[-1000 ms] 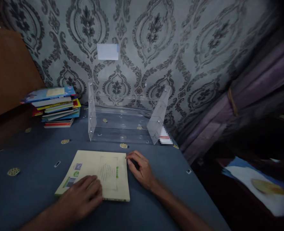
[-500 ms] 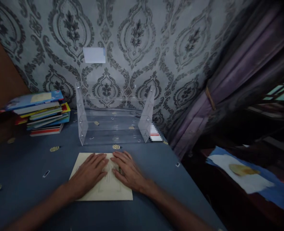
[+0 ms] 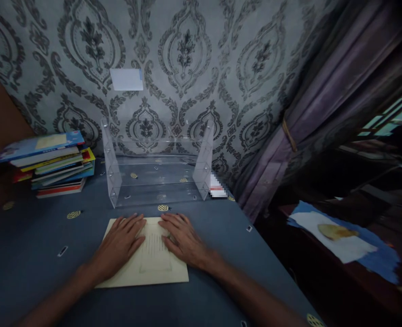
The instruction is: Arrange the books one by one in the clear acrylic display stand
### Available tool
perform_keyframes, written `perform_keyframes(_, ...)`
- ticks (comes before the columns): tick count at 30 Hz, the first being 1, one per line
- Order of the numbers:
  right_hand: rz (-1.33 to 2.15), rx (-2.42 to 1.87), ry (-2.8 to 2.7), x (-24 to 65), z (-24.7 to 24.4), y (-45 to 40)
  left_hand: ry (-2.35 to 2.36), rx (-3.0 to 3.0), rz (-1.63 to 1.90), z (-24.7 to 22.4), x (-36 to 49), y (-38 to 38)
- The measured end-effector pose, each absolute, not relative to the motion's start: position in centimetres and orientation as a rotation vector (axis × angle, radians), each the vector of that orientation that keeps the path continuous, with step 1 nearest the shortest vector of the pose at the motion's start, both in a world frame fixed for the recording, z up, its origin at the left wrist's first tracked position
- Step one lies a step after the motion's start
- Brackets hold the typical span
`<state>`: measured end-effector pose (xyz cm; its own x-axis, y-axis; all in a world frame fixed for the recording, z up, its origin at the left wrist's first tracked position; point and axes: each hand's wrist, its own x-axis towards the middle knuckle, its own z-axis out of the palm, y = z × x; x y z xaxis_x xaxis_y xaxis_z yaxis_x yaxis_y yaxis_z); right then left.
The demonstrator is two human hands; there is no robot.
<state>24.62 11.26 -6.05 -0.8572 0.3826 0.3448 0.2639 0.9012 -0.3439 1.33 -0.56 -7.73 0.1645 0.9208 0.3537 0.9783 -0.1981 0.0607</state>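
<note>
A cream sheet of paper or thin booklet [image 3: 153,274] lies flat on the blue patterned table cover [image 3: 129,306], with faint print on its middle. My left hand [image 3: 121,245] rests palm down over its left part, fingers stretched toward the far edge. On the right part lies my right hand [image 3: 183,240], also palm down with the fingers extended. A gap between the two hands leaves the printed middle in sight. Just beyond the paper stands a clear plastic tiered rack [image 3: 156,184] with nothing on its shelves.
Several stacked books [image 3: 58,163] stand at the back left, beside a brown panel [image 3: 0,104]. A partly blurred white item [image 3: 218,186] lies right of the rack. A purple curtain [image 3: 310,91] hangs on the right, above a blue and white cloth [image 3: 344,238]. Patterned wallpaper backs the table.
My hands have slid slightly apart over the paper, the left one moving left, so more print shows between them. The whole view has shifted a little.
</note>
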Motion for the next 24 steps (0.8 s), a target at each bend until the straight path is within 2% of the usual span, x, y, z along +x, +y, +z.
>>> perform_keyframes(7,0.406,-0.598,-2.601,25.0,-6.3,13.6,-2.138,-2.133,-0.544,-6.0,-0.8,-0.6)
perform_keyframes(17,0.336,-0.654,-2.537,25.1,-6.7,14.2,-2.125,-2.109,-0.714,-6.2,-1.1,0.0)
perform_keyframes(24,0.338,-0.483,-2.580,23.7,-5.1,11.4,-2.182,-2.097,-0.913,-6.0,-1.3,0.3)
